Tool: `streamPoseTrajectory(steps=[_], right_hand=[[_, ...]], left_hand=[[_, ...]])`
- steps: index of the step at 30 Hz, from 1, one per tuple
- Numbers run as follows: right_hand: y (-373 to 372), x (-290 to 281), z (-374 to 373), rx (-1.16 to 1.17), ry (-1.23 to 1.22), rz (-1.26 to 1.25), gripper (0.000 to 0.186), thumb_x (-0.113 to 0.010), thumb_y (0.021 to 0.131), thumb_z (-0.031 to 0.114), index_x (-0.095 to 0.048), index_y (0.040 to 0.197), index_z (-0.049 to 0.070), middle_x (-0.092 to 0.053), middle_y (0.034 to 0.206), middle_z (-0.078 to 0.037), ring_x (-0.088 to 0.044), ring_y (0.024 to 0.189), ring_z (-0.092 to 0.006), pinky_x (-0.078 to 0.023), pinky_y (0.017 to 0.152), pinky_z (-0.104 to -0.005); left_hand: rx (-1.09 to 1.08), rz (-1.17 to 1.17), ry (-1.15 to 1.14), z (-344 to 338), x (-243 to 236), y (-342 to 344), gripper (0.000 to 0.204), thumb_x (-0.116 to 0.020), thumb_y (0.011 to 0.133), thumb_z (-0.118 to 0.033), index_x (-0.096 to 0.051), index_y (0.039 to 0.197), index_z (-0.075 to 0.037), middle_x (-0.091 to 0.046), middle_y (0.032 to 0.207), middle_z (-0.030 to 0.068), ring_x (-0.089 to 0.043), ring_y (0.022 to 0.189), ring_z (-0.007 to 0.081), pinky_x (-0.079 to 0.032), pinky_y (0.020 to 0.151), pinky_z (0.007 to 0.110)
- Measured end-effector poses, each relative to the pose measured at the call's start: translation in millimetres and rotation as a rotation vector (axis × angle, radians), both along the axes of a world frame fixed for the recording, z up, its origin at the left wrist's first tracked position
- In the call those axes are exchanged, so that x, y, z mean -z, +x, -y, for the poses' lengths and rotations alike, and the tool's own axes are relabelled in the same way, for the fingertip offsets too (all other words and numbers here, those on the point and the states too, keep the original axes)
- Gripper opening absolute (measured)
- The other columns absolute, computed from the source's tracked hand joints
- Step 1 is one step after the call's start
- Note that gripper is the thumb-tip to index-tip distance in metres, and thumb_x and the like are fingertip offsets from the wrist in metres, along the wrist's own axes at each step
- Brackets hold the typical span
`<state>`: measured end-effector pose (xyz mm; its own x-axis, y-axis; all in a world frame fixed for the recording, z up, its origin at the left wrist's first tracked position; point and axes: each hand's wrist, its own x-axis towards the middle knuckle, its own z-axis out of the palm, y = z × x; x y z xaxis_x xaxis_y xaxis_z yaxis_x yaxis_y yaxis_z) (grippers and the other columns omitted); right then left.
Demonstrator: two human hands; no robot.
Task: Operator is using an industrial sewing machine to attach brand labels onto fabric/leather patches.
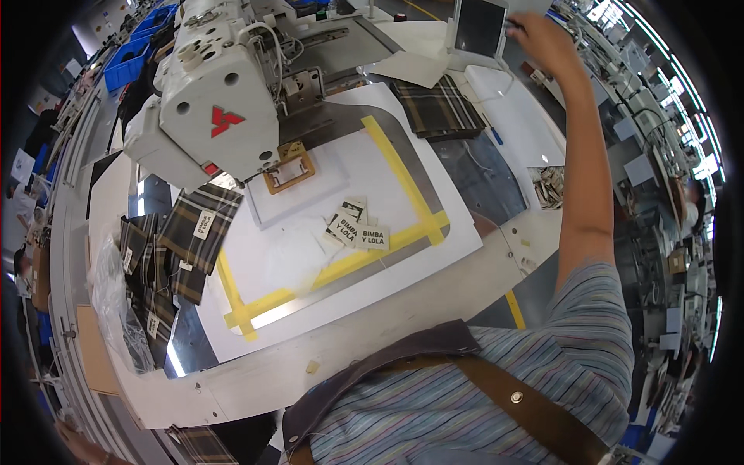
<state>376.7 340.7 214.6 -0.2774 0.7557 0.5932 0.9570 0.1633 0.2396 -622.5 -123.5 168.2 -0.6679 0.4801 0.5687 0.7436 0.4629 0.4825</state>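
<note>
My right hand (541,40) reaches far to the upper right, its fingers bent together at the side edge of a dark-screened control panel (478,29); what they pinch, if anything, is too small to make out. At the lower left edge, what appears to be my left hand (71,440) shows only partly, its fingers unclear. Between them stands a white industrial sewing machine (221,101) with a tan clamp frame (290,172) under its head. Several cream fabric labels (373,237) lie loosely overlapping on the white work sheet (291,256), which yellow tape borders.
Plaid fabric pieces (203,221) with labels lie at the left beside crumpled clear plastic (116,306). A plaid stack (435,108) sits behind, partly under a pale sheet (409,68). A blue pen (497,136) and a container of labels (549,186) are at the right.
</note>
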Motion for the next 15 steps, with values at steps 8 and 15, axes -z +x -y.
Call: streamPoseTrajectory(steps=[8,15], right_hand=[[38.3,135.3,47.7,0.299,-0.725,-0.113,0.032,-0.073,0.094,0.033,-0.079,0.111,0.006,-0.077,0.107,-0.020,-0.072,0.104,-0.0396,-0.056,0.090,-0.0486],[-27.5,141.0,-13.3,-0.032,-0.283,-0.152,0.036,-0.070,0.097,0.038,-0.078,0.117,0.009,-0.074,0.109,-0.014,-0.071,0.110,-0.0366,-0.055,0.093,-0.0490]], left_hand=[[-0.210,0.536,-0.412,146.0,195.1,93.0,0.036,-0.053,0.109,-0.017,-0.062,0.139,0.000,-0.063,0.140,0.0122,-0.061,0.127,0.0254,-0.049,0.106,0.039],[-0.286,0.992,-0.650,238.8,297.1,193.6,0.030,-0.061,0.105,-0.016,-0.068,0.130,-0.001,-0.068,0.131,0.0110,-0.065,0.118,0.0265,-0.053,0.096,0.041]])
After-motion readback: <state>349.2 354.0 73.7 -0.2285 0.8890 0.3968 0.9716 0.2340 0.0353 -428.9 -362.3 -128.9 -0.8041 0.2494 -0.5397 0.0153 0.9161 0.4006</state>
